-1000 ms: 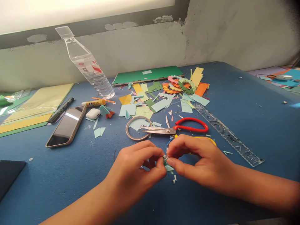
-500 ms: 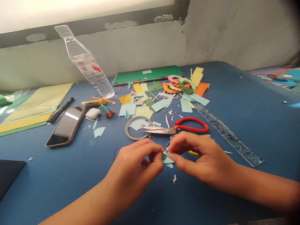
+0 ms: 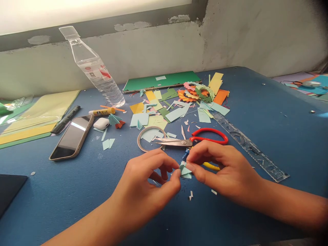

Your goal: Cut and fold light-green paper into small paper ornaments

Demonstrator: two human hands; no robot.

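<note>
Head view, hands (image 3: 183, 171) pinching folded paper (image 3: 185, 171)

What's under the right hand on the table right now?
A yellow strip pokes out from beneath the right hand, beside a small blue bit. The rest of the yellow thing is covered by the hand, so what it is cannot be told.

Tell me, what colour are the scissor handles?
Red, on the scissors in the head view.
</note>
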